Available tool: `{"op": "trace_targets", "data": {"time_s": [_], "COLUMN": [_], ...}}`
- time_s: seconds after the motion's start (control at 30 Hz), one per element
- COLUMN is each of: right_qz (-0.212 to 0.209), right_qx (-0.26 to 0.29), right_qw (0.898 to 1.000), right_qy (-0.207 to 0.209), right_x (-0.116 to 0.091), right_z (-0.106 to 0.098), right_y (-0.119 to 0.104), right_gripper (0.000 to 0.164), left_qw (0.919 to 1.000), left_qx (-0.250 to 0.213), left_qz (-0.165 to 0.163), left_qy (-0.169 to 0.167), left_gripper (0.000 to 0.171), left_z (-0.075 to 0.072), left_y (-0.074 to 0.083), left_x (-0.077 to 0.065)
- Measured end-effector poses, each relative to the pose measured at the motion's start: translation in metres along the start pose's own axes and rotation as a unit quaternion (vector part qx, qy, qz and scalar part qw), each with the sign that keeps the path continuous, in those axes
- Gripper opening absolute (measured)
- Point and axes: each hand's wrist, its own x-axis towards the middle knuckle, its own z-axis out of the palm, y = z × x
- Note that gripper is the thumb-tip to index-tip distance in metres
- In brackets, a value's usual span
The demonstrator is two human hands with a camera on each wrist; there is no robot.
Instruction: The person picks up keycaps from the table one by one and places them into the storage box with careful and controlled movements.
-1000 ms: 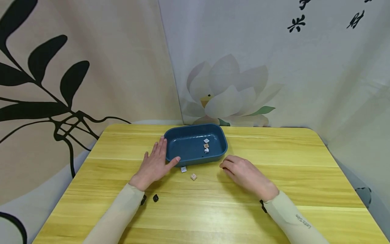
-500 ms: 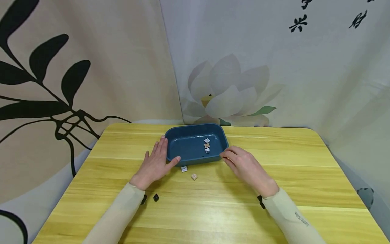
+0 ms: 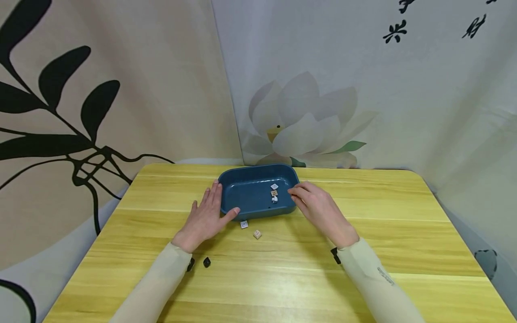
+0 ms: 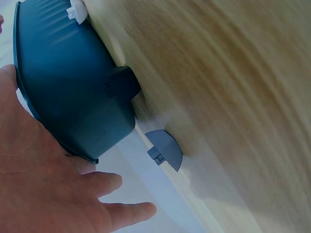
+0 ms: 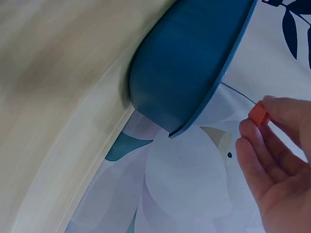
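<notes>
A blue rectangular tray stands near the table's back edge. My left hand lies along its left end with fingers straight and thumb spread over the front rim. Over the right rim, my right hand pinches a small orange piece between thumb and fingers, plain in the right wrist view. Inside the tray lie a white square piece, a tan one and another white piece. In front of it on the table are a white square piece and a cream one.
A small black piece lies on the wooden table right of my left wrist. In the left wrist view, a grey rounded piece stands on the table beyond the tray. A printed curtain hangs behind the table.
My right hand has moved up and slightly left, from the table in front of the tray's right corner to over its right rim. The left hand and tray stay put.
</notes>
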Motion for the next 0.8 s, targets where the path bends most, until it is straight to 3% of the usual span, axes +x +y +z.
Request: {"op": "trace_targets", "data": {"time_s": [0.17,0.47,0.8], "right_qz": [0.015,0.020,0.036], "right_qx": [0.001,-0.028,-0.056], "right_qw": [1.000,0.999,0.994], "right_qy": [0.000,-0.018,-0.088], "right_x": [0.011,0.021,0.036], "right_z": [0.006,0.020,0.034], "right_y": [0.000,0.007,0.010], "right_gripper": [0.026,0.018,0.016], "left_qw": [1.0000,1.0000,1.0000], "left_qx": [0.003,0.001,0.001], "left_qz": [-0.002,0.002,0.002], "left_qy": [0.000,-0.001,0.001], "left_gripper": [0.106,0.106,0.106], "left_z": [0.001,-0.001,0.000], "left_y": [-0.002,0.000,-0.001], "left_x": [0.000,-0.001,-0.001]}}
